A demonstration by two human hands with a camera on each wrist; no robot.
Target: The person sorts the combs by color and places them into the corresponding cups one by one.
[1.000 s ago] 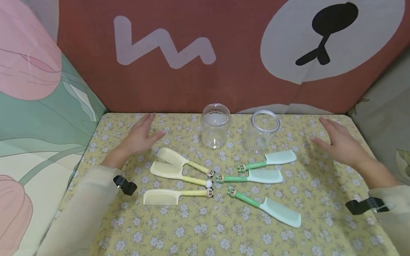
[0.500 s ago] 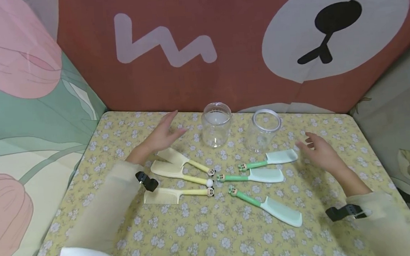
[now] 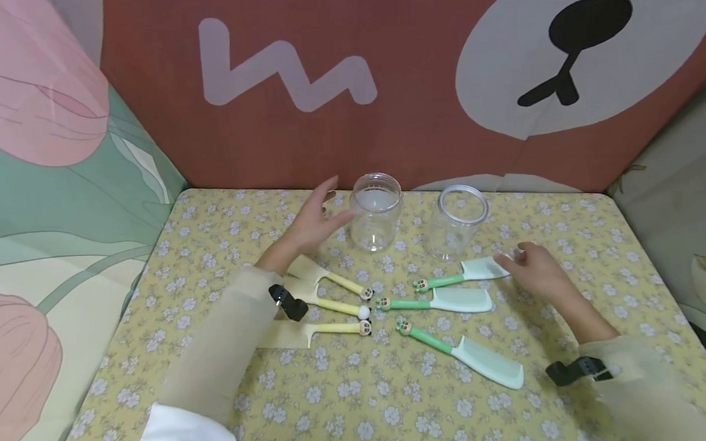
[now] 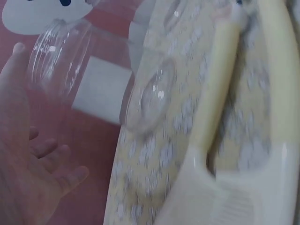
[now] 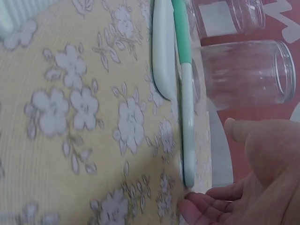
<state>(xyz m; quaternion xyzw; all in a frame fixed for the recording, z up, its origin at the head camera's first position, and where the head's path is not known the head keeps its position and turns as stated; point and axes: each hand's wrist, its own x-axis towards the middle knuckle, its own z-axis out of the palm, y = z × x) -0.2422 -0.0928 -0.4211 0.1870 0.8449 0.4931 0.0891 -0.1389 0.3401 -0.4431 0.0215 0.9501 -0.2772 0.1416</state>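
Observation:
My left hand (image 3: 310, 227) is beside the left clear jar (image 3: 378, 229), fingers spread and thumb toward the jar. In the left wrist view the jar (image 4: 145, 101) bears a pale square patch, and whether the hand touches it I cannot tell. At the blade end of the farthest green-handled comb (image 3: 446, 281) is my right hand (image 3: 535, 273). In the right wrist view its fingertips (image 5: 190, 211) lie at that comb's tip (image 5: 188, 164), the thumb held apart. A second clear jar (image 3: 449, 238) stands behind the green-handled combs, tilted in appearance.
Two more green-handled combs, the middle one (image 3: 462, 299) and the nearest one (image 3: 492, 362), lie on the flowered tablecloth (image 3: 342, 412). Three yellow combs (image 3: 339, 329) lie at left, their blades partly covered by my left forearm. A brown printed backdrop (image 3: 292, 143) borders the far edge.
My left hand has moved right, from the far left of the table to the left jar. My right hand has moved left and nearer, to the farthest green-handled comb. Combs and jars stay put.

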